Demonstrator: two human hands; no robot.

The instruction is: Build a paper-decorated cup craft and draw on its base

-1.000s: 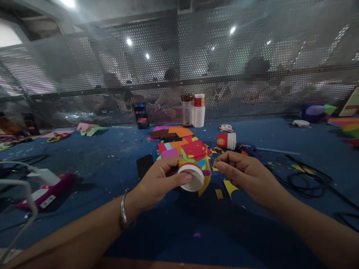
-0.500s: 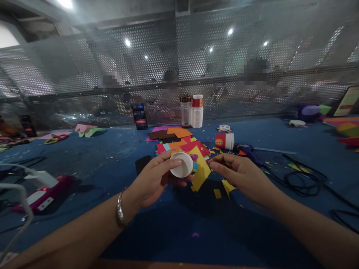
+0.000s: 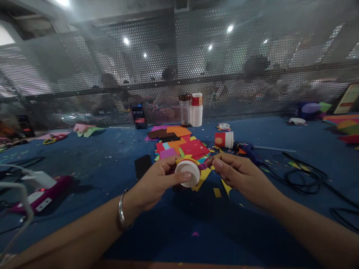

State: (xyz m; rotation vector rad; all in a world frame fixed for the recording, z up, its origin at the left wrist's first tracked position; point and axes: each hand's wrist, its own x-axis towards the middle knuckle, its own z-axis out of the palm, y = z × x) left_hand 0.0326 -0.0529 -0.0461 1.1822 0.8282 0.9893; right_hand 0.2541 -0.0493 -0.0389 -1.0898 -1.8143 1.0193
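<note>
The left hand (image 3: 153, 180) grasps a small paper cup (image 3: 187, 174), its thumb laid across the smooth, round white end turned toward the camera; whether that end is base or mouth is hard to tell. Red and yellow show behind the white rim, and a purple piece (image 3: 202, 167) juts out at the cup's right side. The right hand (image 3: 214, 163) is near that piece, thumb and forefinger drawn together in a pinch; what lies between them is too small to tell.

Beyond the hands, flat coloured paper sheets (image 3: 196, 147) overlap in a loose pile on the blue tabletop (image 3: 168, 231), with angular yellow scraps (image 3: 217, 192) nearer the camera. A matte black rectangle (image 3: 143, 166) lies to the left of the pile. To the right, a red-and-white paper cup (image 3: 223, 140) rests on its side, just beside a blue glue gun (image 3: 250, 152); a black cable (image 3: 301, 181) loops close by. Behind the pile, a clear ribbed-looking bottle (image 3: 184, 113) with a brown lid stands upright beside a column of nested white cups (image 3: 196, 115), before a perforated metal screen (image 3: 134, 67).
</note>
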